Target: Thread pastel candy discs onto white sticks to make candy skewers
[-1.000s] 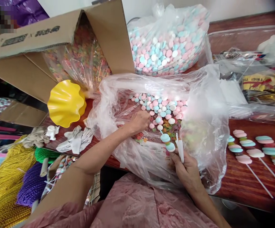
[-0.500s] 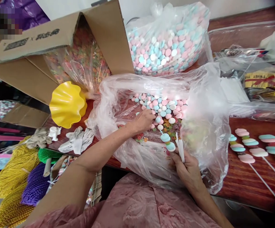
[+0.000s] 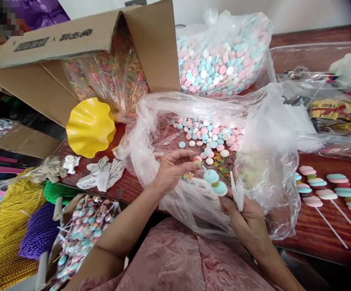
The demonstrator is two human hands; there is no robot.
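My right hand (image 3: pixel 246 216) is closed around a candy skewer (image 3: pixel 211 176) and several white sticks (image 3: pixel 237 190). Two pale blue discs, which look like marshmallows, are on the skewer with a small yellow-green piece between them. Its tip pokes out at the upper left. My left hand (image 3: pixel 173 169) pinches a small red and yellow gummy ring (image 3: pixel 197 160) just left of that tip, apart from it. Beneath both hands spreads an opened clear plastic bag (image 3: pixel 145 117). Loose pink, blue and white marshmallows (image 3: pixel 214 137) and coloured gummy rings (image 3: pixel 228 161) lie on it.
Finished-looking skewers (image 3: pixel 319 182) lie on the table at right. Behind are a full marshmallow bag (image 3: pixel 223 60) and a cardboard box (image 3: pixel 151 48) with bagged gummies. A yellow wavy bowl (image 3: pixel 90 127) and gloves (image 3: pixel 102 173) sit left. A box of wrapped sweets (image 3: pixel 84 226) stands below.
My left hand has drawn back from the marshmallow pile toward the skewer tip, now with a gummy ring between its fingers. My right hand still holds the skewer and sticks. The view has shifted slightly.
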